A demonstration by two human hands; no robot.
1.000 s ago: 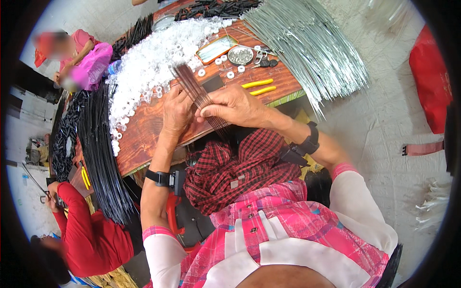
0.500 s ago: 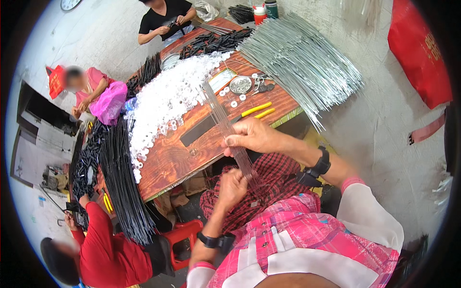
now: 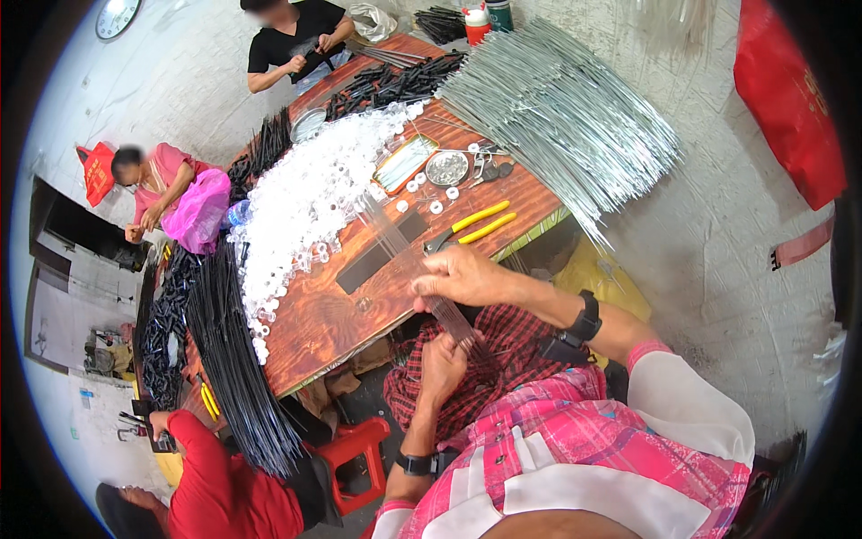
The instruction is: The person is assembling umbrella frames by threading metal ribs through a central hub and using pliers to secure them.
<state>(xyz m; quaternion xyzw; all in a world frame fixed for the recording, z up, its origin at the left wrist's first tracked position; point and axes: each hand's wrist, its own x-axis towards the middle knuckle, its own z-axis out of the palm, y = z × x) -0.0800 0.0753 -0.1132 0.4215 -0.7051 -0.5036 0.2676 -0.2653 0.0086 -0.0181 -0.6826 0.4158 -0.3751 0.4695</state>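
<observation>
A bundle of thin, straight metal rods (image 3: pixel 452 318) slants from over the table edge down toward my lap. My right hand (image 3: pixel 462 276) is closed round its middle, thumb on top. Nearer my body, my left hand (image 3: pixel 444 366) grips the lower part in a closed fist. The far ends of the rods look blurred and spread a little above a dark flat bar (image 3: pixel 359 272) on the table. Pliers with yellow handles (image 3: pixel 483 217) lie just beyond my right hand, jaws toward the rods. A red-and-black checked cloth (image 3: pixel 512 334) is under my hands.
Heaped on the wooden table (image 3: pixel 310 328) are clear and white plastic pieces (image 3: pixel 301 193). A round tin (image 3: pixel 447 168), a tray of pale sticks (image 3: pixel 404 166) and silvery rods (image 3: pixel 566 117) lie farther right. Black rods (image 3: pixel 238 350) overhang the left edge near a red stool (image 3: pixel 359 454). Three people sit around.
Both hands and the bundle sit slightly lower in the view, the right hand a little closer to the left. The whole view has shifted somewhat. Both hands keep their hold.
</observation>
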